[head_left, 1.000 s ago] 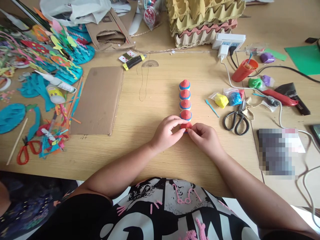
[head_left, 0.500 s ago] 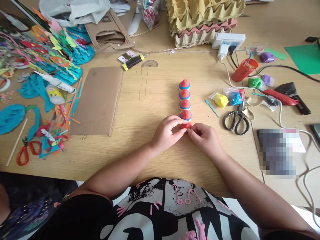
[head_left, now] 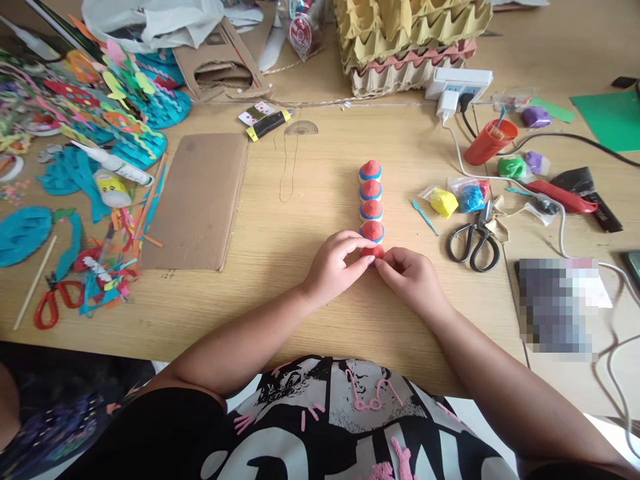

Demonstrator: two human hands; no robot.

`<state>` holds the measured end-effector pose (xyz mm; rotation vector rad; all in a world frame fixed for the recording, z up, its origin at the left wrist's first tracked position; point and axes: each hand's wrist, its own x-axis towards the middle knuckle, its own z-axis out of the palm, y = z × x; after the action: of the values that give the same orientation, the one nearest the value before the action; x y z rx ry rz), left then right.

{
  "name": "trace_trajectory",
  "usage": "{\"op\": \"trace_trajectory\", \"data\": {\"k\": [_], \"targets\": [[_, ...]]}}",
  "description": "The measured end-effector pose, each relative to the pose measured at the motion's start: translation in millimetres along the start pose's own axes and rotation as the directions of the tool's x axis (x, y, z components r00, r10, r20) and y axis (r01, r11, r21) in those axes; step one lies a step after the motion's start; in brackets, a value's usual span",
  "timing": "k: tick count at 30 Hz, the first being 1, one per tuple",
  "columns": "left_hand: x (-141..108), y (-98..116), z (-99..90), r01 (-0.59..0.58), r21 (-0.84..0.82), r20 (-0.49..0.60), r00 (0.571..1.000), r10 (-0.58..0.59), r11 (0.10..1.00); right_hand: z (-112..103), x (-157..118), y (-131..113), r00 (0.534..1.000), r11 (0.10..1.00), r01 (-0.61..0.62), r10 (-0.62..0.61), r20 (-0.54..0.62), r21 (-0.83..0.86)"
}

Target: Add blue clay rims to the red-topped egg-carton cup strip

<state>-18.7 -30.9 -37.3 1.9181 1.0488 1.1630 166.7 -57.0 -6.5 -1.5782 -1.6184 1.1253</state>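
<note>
A straight row of cone-shaped red pieces with blue rims (head_left: 371, 191) runs toward me on the wooden table. The nearest red cone (head_left: 371, 253) is between my hands, partly hidden by fingers. My left hand (head_left: 336, 265) holds it from the left, index finger across its far side and thumb at its near side. My right hand (head_left: 413, 275) is at its right edge, thumb and index finger pinched together; anything between those fingertips is too small to make out.
Black-handled scissors (head_left: 474, 241), a blue stick (head_left: 425, 218) and yellow clay (head_left: 443, 201) lie right. Cardboard (head_left: 195, 200) and red-handled scissors (head_left: 56, 300) lie left. Egg trays (head_left: 410, 47) and a power strip (head_left: 460, 83) stand behind. Another person's clothing shows lower left.
The right fingertips have shifted very slightly at the nearest cone. A small yellowish spot seen there before no longer shows. The view has moved a little.
</note>
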Motion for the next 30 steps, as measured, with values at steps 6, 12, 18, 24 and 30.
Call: {"op": "trace_trajectory", "data": {"k": [6,12,18,24,30], "targets": [[0,1,-1.5,0.029,-0.023,0.010,1.000,-0.029,0.999,-6,2,7,0.997,0.978,-0.058,0.044,0.071,0.202],[2,2,-5.2,0.096,-0.114,-0.038,0.994,-0.101,0.989,-15,8,15,0.988,0.866,-0.146,0.149,0.033,0.479],[1,0,-4.5,0.097,-0.110,-0.033,0.994,-0.101,0.989,-17,8,15,0.988,0.833,-0.146,0.151,0.034,0.533],[1,0,-4.2,0.088,-0.108,-0.027,0.995,-0.091,0.990,-11,3,15,0.990,0.926,-0.087,0.039,0.136,0.369],[2,1,-3.9,0.068,-0.103,-0.025,0.997,-0.071,0.992,-4,0,13,0.996,0.976,-0.015,-0.004,0.086,0.219]]}}
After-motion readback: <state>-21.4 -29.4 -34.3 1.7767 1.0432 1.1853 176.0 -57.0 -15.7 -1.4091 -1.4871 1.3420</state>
